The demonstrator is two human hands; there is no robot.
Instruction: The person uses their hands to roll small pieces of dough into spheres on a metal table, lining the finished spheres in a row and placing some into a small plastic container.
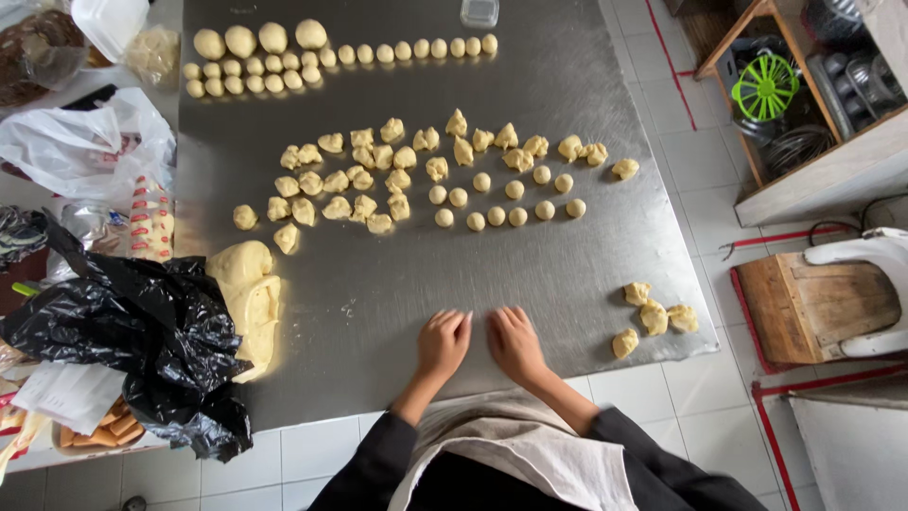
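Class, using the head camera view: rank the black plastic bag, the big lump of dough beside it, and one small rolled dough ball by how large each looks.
1. black plastic bag, largest.
2. big lump of dough, partly hidden by the bag.
3. small rolled dough ball, smallest; its neighbours look alike in size.

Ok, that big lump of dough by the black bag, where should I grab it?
Take the big dough lump along its right-hand edge, coming in from the bare steel table. Its left side is tucked against the black plastic bag, and it lies long and soft, so I'd scoop under it with both hands.
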